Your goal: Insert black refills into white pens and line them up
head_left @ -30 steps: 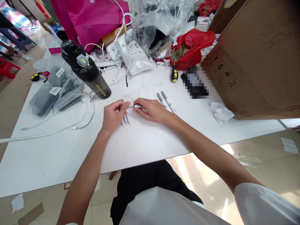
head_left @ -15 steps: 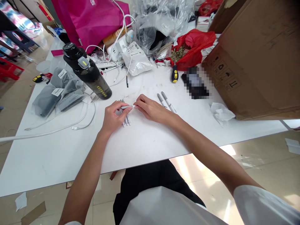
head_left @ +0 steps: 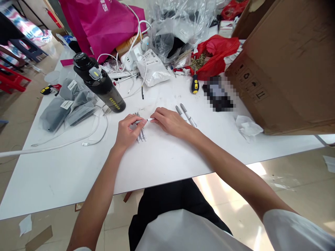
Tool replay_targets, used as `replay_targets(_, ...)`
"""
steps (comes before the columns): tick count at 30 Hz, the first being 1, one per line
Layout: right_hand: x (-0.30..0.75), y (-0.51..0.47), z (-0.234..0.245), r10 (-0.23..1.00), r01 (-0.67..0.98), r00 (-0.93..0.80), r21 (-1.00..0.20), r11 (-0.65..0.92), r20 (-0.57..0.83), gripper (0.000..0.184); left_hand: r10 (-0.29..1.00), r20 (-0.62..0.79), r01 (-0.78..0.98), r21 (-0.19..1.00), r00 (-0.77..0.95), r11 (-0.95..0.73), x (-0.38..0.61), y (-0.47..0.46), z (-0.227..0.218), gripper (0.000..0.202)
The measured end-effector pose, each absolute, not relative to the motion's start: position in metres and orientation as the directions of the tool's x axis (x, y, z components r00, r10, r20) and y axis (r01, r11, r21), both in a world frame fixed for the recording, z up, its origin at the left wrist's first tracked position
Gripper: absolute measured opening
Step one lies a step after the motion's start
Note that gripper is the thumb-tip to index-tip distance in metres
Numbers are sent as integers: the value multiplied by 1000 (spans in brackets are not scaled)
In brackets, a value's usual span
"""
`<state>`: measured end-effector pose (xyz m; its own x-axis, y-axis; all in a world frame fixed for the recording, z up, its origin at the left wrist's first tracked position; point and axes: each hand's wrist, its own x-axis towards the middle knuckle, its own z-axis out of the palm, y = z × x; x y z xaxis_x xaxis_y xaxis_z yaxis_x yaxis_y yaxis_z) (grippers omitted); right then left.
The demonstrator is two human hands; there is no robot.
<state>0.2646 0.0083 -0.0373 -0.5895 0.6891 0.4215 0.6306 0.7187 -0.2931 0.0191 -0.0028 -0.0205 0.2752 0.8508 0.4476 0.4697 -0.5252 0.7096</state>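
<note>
A grey-and-white pen (head_left: 150, 119) lies level between my hands, just above the table. My left hand (head_left: 127, 131) pinches its grey part between thumb and fingers. The white part goes into the closed fingertips of my right hand (head_left: 169, 121), which hide its far end. Several similar pens (head_left: 142, 135) lie side by side on the table, partly covered by my left hand. Two more grey-topped pens (head_left: 187, 114) rest beyond my right wrist.
A black water bottle (head_left: 106, 89) stands at back left, near bagged items (head_left: 56, 113) and white cables (head_left: 98, 134). Behind are a white parcel (head_left: 154, 71), a screwdriver (head_left: 195, 83) and a red bag (head_left: 220, 52). A large cardboard box (head_left: 285, 76) blocks the right side.
My hands have moved slightly apart. More of the pen's white part and a dark band now show between them. The view has shifted a little.
</note>
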Motion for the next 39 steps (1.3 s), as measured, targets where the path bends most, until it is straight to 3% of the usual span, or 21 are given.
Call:
replay_targets(13, 268, 3, -32, 689, 578, -605, -374, 725, 399, 35, 804, 487, 521, 614, 340, -592, 18, -2, -22, 34)
replay_targets(16, 270, 2, -30, 674, 552, -629, -387, 738, 389, 39, 720, 581, 516, 513, 380, -686, 18, -1, -23, 21)
replay_targets(22, 275, 6, -29, 688, 531, -627, -445, 721, 365, 36, 642, 608, 589, 327, 468, -739, 16, 3, -30, 25)
replay_targets(28, 286, 14, -28, 714, 586, -548, -410, 699, 436, 28, 727, 536, 625, 405, 429, -667, 9, 7, -26, 35)
replay_targets(34, 290, 15, -27, 751, 706, -528, -286, 648, 396, 43, 723, 541, 612, 415, 430, -674, 11, 6, -23, 26)
replay_targets(39, 287, 13, -26, 754, 732, -546, -229, 641, 366, 43, 736, 531, 617, 427, 420, -661, 14, 5, -23, 25)
